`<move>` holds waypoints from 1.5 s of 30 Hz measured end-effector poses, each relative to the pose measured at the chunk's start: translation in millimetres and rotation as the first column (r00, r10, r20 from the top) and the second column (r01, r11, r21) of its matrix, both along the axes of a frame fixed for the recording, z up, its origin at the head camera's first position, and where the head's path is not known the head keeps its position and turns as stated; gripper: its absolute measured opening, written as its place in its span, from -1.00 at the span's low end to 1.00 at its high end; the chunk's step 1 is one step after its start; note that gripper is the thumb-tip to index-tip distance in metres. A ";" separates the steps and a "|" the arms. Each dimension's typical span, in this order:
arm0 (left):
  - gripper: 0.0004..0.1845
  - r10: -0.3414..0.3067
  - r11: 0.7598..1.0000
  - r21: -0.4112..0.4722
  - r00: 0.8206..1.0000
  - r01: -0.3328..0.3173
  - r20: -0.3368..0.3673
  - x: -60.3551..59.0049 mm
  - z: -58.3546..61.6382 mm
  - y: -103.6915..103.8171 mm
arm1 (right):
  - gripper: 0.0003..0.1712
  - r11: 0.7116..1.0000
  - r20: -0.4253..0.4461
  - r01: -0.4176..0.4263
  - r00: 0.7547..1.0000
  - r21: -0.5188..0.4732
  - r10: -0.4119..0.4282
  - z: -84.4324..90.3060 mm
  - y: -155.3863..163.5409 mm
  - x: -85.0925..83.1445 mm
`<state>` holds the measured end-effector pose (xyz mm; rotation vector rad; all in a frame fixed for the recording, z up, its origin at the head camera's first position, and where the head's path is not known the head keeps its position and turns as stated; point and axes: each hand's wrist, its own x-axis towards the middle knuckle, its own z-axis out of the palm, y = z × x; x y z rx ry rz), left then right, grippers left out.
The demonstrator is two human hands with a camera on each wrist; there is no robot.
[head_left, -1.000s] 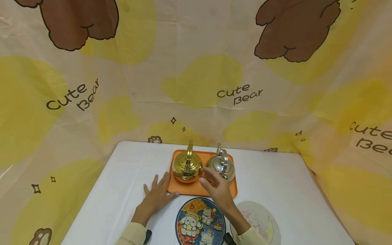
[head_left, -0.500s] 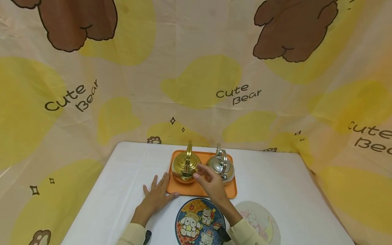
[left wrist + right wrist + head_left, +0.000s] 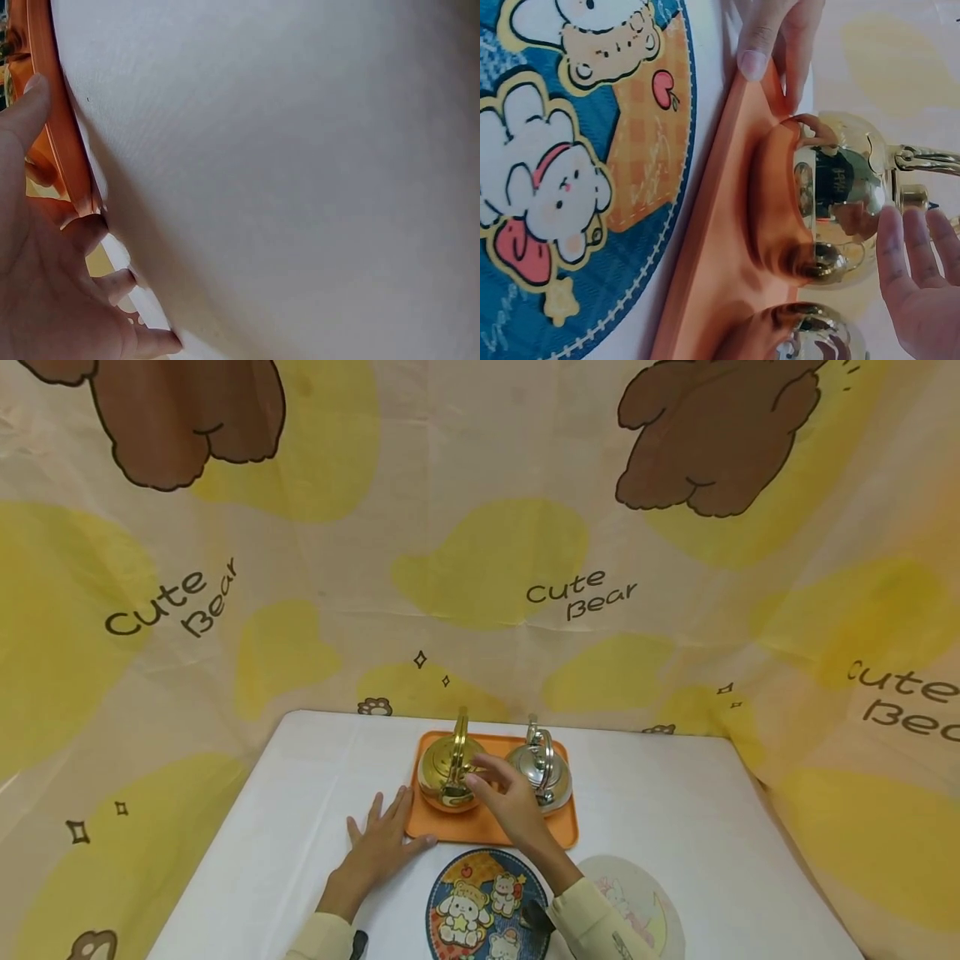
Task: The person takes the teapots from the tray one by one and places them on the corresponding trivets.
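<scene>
Both kettles were on the orange tray (image 3: 450, 830), which lay near the far edge of the white surface (image 3: 330, 760). The gold kettle (image 3: 441, 770) stood upright on the left part of the tray, and the silver kettle (image 3: 538, 768) stood upright beside it on the right. Neither was lifted or tipped, so the work seemed to be at an early point: the right hand (image 3: 513, 800) was at the gold kettle, but no hold on it had yet been taken.

That hand's thumb and fingers were apart, with nothing between them. In the right wrist view its fingers reached close to the lid knob (image 3: 913, 196); whether a fingertip touched the metal could not be told. Closing on any part of the kettle, if that was meant, was still undone.

The left hand (image 3: 377, 850) lay with its fingers spread at the tray's near left corner, the thumb along the near edge, holding nothing; it seemed to steady the tray. The silver kettle was untouched by either hand. Nearer the person, the blue mat (image 3: 457, 903) and the pale mat (image 3: 651, 902) lay flat on the surface, apart from the kettles.
</scene>
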<state>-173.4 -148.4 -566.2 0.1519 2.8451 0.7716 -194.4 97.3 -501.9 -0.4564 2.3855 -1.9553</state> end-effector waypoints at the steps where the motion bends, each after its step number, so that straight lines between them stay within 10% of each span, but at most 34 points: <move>1: 0.09 0.003 1.000 0.003 1.000 -0.003 0.004 0.6 -0.4 0.1 | -0.45 1.000 0.001 -0.001 1.000 0.000 0.001 -0.2 -0.8 -0.8; 45: 0.09 0.000 1.000 -0.022 1.000 -0.001 -0.003 2.4 6.9 2.8 | -0.45 0.994 0.010 -0.083 0.996 -0.068 0.083 -0.7 -22.3 -19.1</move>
